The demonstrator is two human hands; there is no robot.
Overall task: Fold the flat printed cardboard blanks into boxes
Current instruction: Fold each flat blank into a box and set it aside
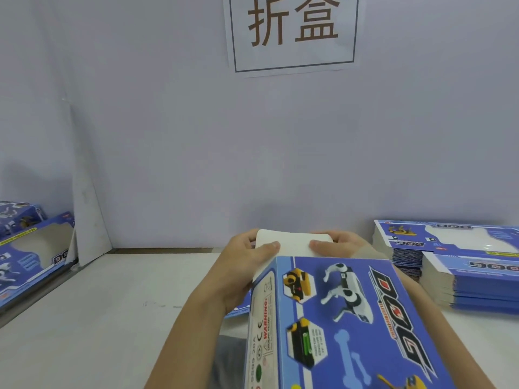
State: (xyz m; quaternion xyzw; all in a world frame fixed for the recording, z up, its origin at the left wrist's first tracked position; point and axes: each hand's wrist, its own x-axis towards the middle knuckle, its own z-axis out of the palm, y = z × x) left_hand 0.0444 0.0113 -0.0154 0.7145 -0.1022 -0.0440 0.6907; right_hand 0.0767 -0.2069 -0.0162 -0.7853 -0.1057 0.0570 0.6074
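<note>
Both hands, left hand point(247, 265) and right hand point(337, 245), grip the box's point(342, 318) white flap point(293, 244) above a white table point(112, 318), pale wall point(168, 136) behind.

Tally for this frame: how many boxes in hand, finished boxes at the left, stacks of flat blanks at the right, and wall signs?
Box being folded, gripped by left hand and right hand: 1
Folded boxes at left, nearer and farther: 2
Stacks of flat blanks at right, rear and front: 2
Wall sign: 1
Total: 6

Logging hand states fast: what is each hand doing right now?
Left hand: pinches the white end flap of the blue box.
Right hand: pinches the same flap from the other side.
</note>
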